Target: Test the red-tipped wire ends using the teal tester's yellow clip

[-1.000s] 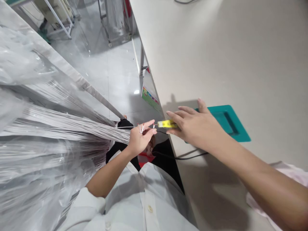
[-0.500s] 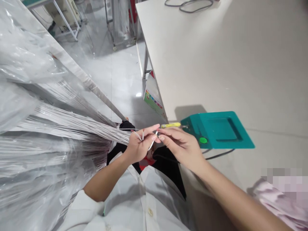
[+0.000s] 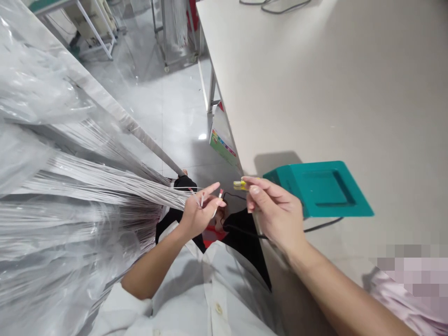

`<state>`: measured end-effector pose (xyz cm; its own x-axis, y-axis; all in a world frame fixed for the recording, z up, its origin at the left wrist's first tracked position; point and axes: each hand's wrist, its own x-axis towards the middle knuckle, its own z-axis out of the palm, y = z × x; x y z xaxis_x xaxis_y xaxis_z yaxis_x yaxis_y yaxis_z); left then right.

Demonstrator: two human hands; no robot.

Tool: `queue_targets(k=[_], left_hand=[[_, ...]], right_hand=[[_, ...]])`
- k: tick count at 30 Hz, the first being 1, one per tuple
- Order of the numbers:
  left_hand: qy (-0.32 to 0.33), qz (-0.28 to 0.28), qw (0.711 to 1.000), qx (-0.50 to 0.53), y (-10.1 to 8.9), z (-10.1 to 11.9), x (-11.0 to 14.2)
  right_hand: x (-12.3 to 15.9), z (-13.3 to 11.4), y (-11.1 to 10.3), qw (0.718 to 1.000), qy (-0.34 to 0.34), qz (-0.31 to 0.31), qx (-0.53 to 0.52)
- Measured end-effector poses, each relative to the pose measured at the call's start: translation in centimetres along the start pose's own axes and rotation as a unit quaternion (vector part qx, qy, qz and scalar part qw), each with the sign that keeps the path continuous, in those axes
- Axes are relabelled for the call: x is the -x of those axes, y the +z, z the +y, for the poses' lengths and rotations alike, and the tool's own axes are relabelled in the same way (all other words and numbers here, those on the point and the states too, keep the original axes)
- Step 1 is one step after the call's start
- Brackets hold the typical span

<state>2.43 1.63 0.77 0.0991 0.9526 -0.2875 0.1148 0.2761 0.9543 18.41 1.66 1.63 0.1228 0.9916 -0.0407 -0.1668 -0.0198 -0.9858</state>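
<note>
My left hand pinches the ends of a few thin white wires with small red tips, pulled out of a large bundle of white wires that hangs wrapped in clear plastic on my left. My right hand is closed round a small yellow connector at the near-left corner of a teal box device on the pale table. The two hands are a short gap apart, just off the table's left edge.
The pale table fills the right side, with a black cable looped at its far end and another cable running from the teal box. A metal rail carries the plastic-wrapped wires. Grey floor, a colourful carton and trolleys lie beyond.
My right hand left the yellow connector and met my left hand at the wire ends, then drew back to the right and closed on the yellow connector again. The left hand barely moved.
</note>
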Motion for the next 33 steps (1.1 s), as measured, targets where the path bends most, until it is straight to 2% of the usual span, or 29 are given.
queue_targets(k=[4, 6, 10, 13, 16, 20, 22, 25, 26, 30, 33], left_hand=[[0.026, 0.098, 0.989, -0.104, -0.4, -0.9, -1.0], [0.043, 0.099, 0.984, -0.14, -0.4, -1.1, -1.0], [0.111, -0.012, 0.979, -0.171, 0.1, -0.7, 0.0], [0.122, -0.09, 0.968, -0.198, 0.5, -0.4, 0.8], [0.101, -0.124, 0.965, -0.208, 0.5, -0.3, 1.0], [0.118, -0.148, 0.965, -0.181, 0.1, -0.1, 0.9], [0.154, -0.11, 0.967, -0.169, -0.2, 0.0, 0.9], [0.198, 0.025, 0.969, -0.147, -0.3, 0.2, 1.2], [0.195, 0.048, 0.971, -0.132, -0.2, 0.1, 1.3], [0.127, 0.02, 0.99, -0.058, 0.6, -0.1, 1.7], [0.085, 0.037, 0.996, 0.015, 1.2, 0.0, 1.7]], right_hand=[[0.1, -0.3, 0.2, 0.997, -0.044, -0.004, 0.056], [0.3, -0.3, 0.7, 0.99, -0.069, -0.039, 0.113], [0.6, 0.0, 1.4, 0.96, -0.135, -0.116, 0.214], [0.7, 0.2, 1.4, 0.949, -0.165, -0.118, 0.242], [0.8, 0.3, 1.3, 0.949, -0.176, -0.113, 0.238], [0.7, 0.5, 1.1, 0.959, -0.154, -0.098, 0.215], [0.6, 0.6, 1.0, 0.966, -0.137, -0.08, 0.204], [0.6, 0.7, 1.1, 0.969, -0.122, -0.069, 0.203], [0.6, 0.8, 1.1, 0.969, -0.123, -0.071, 0.201], [0.6, 0.8, 1.4, 0.974, -0.124, -0.076, 0.171], [0.6, 0.8, 1.4, 0.98, -0.115, -0.069, 0.149]])
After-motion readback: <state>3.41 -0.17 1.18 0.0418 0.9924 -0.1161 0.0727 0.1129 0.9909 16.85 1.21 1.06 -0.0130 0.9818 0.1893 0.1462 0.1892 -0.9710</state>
